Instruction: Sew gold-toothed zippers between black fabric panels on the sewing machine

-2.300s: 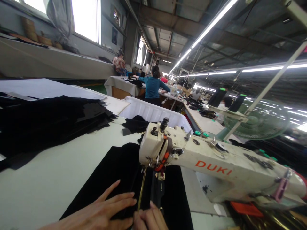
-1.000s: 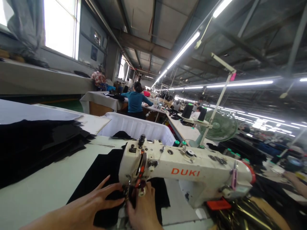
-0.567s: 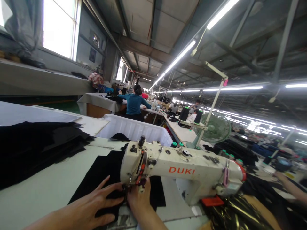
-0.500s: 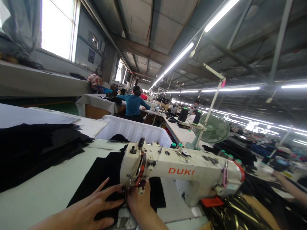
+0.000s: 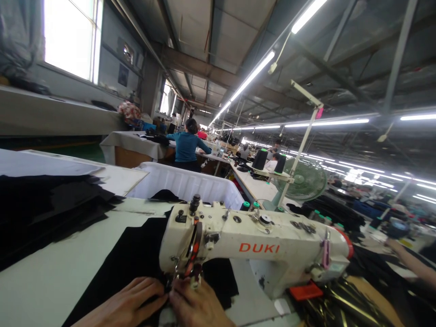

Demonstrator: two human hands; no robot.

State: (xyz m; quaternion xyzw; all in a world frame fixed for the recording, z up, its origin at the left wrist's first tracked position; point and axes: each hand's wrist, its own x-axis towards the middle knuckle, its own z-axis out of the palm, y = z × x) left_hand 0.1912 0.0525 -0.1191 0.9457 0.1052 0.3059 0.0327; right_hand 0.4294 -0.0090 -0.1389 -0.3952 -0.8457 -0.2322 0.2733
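Note:
A white sewing machine (image 5: 259, 250) marked DUKI stands in front of me, with black fabric (image 5: 132, 250) spread under its head and out to both sides. My left hand (image 5: 136, 299) lies on the fabric left of the needle area, its fingers drawn together and the tips close to the presser foot. Just right of it, my right hand (image 5: 194, 302) is bent under the machine head with curled fingers pressed at the fabric. The needle and the fabric edge between my fingertips are hidden.
Stacked black pieces (image 5: 51, 209) lie at the left. Behind the machine is a white plastic bin (image 5: 190, 184). A thread stand (image 5: 299, 145), green fan (image 5: 301, 179) and red tray (image 5: 305, 290) are on the right. A person in teal (image 5: 186, 147) works ahead; another person's arm (image 5: 408, 261) shows at right.
My left hand's spread fingers have closed together. My right hand has come back toward me from under the machine head, its fingers now curled. The view has shifted slightly.

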